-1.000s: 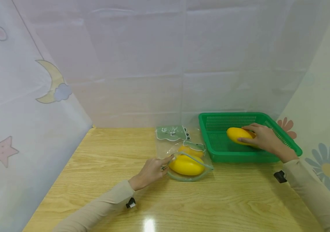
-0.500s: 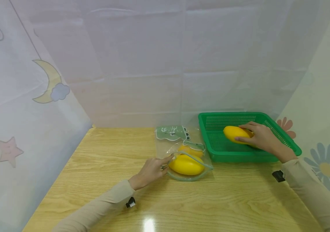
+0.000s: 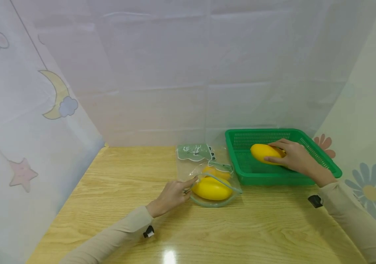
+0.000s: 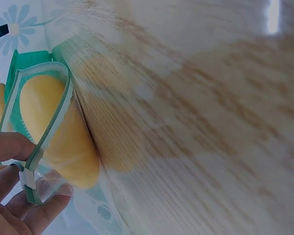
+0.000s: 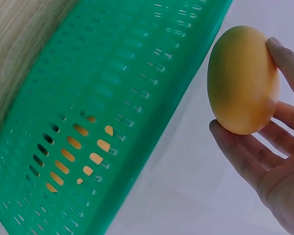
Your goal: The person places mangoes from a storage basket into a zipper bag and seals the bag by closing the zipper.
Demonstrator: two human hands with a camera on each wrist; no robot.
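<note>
My left hand (image 3: 171, 198) pinches the left corner of the mouth of a clear zip bag (image 3: 194, 153) with a green printed end. The bag lies with its mouth spread towards me, and its white slider (image 4: 27, 178) shows beside the fingers in the left wrist view. Inside are a yellow mango (image 3: 212, 189) near the mouth and a second mango (image 3: 219, 173) behind it. Over the green basket (image 3: 257, 178), my right hand (image 3: 296, 157) grips another yellow mango (image 3: 265, 153) with thumb and fingertips. The right wrist view shows this mango above the rim.
Yellow shows through the slots of the basket wall (image 5: 152, 142) in the right wrist view. The basket stands on the wooden table (image 3: 128, 176) at the back right, close beside the bag. A pale printed sheet (image 3: 154, 73) rises behind the table and along both sides.
My right hand has shifted slightly left over the basket with the mango in its grip. The left hand and the bag have stayed in place.
</note>
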